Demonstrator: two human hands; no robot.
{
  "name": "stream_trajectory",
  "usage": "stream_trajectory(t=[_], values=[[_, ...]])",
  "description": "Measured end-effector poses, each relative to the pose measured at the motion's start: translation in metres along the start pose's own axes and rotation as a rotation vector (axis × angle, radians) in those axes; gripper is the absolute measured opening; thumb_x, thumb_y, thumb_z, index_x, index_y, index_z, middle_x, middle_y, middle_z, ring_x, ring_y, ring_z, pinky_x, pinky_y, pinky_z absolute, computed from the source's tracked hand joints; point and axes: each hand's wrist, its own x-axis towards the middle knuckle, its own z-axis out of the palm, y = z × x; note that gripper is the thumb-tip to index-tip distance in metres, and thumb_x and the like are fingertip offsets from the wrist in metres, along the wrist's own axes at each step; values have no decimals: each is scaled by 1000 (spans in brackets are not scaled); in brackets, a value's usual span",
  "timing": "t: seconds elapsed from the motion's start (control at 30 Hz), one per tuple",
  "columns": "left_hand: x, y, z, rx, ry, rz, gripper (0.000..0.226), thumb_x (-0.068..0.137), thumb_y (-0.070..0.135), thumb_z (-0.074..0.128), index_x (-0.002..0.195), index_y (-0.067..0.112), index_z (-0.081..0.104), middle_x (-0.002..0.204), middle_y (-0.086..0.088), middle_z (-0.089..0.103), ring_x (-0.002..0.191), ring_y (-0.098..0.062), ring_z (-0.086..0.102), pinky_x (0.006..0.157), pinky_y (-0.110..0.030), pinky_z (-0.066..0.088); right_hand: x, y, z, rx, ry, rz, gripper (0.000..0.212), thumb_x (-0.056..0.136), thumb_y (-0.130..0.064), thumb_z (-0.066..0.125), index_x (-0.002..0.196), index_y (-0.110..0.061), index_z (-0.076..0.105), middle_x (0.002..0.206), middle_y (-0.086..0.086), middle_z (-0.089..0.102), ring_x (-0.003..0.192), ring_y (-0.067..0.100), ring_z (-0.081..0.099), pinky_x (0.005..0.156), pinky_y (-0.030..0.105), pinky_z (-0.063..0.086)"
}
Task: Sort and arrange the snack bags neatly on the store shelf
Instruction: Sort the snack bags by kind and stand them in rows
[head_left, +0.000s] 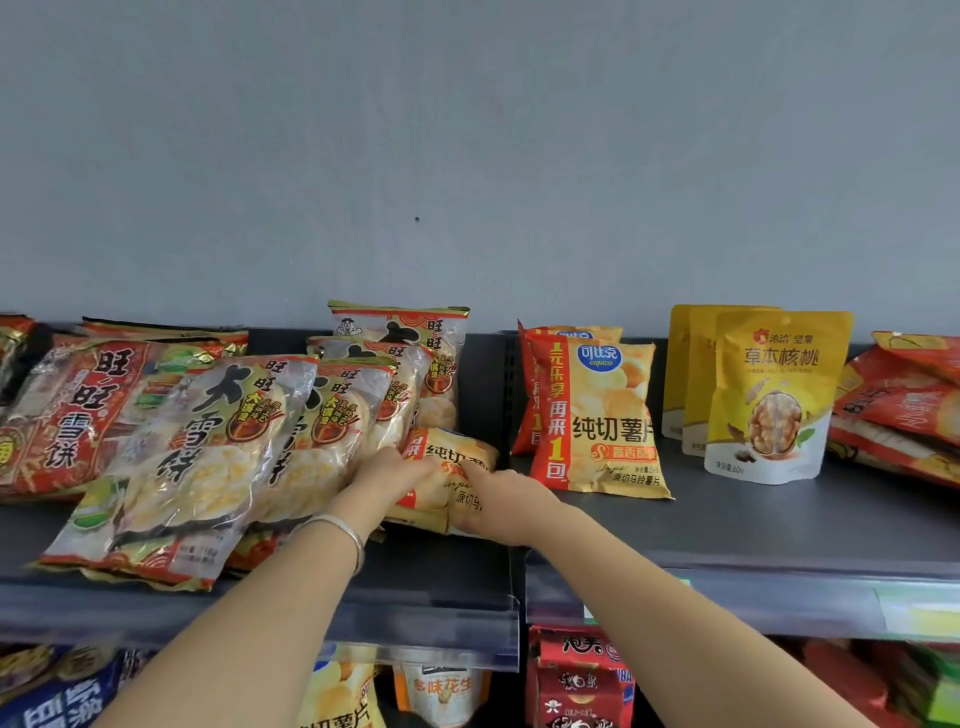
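Chip bag (456, 451) in the middle of the shelf (779, 525), lying low and tilted, and both hands are on it! The left hand (393, 474) (silver bracelet (347, 538) on that wrist) comes in from the left edge, fingers curled onto the front of the packet. The right hand (501, 501) clamps the lower right corner, thumb over the face, the other fingers tucked out of sight. Tight quarters here: the bag touches the leaning row of rice cracker bags (208, 441) on its left, while the standing chip bags (597, 415) wait upright just to its right. Further right, yellow walnut pouches (774, 395) stand in a neat file, then a slumped pile of red packets (904, 402) at the edge.
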Motion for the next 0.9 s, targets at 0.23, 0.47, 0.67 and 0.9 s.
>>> stream_trajectory(t=[0.23,0.47,0.67,0.9], values=[[11,24,-8,-167,-150,29,84,81,50,65,146,13,26,143,-12,41,128,-30,42,103,-39,38,-6,-1,1,348,62,124,86,89,-33,63,150,-21,4,127,15,55,109,30,60,89,39,53],[0,34,-15,-65,-88,253,58,79,29,72,121,18,35,124,-9,48,105,-27,54,83,-40,51,-12,-2,-12,670,139,208,61,96,-14,45,149,-20,14,130,18,53,110,29,57,82,33,49],[-20,38,-30,-222,155,543,57,78,22,74,118,24,33,115,2,47,97,-20,53,83,-39,50,-3,-4,-23,1281,409,303,50,98,-30,49,142,-23,26,130,8,52,110,24,57,80,34,50],[-40,38,-36,-576,50,613,80,82,30,71,143,34,20,119,11,40,101,-9,50,84,-32,47,-11,-14,-36,1412,596,210,77,90,-46,60,151,-27,18,142,-2,45,124,20,51,102,41,46]])
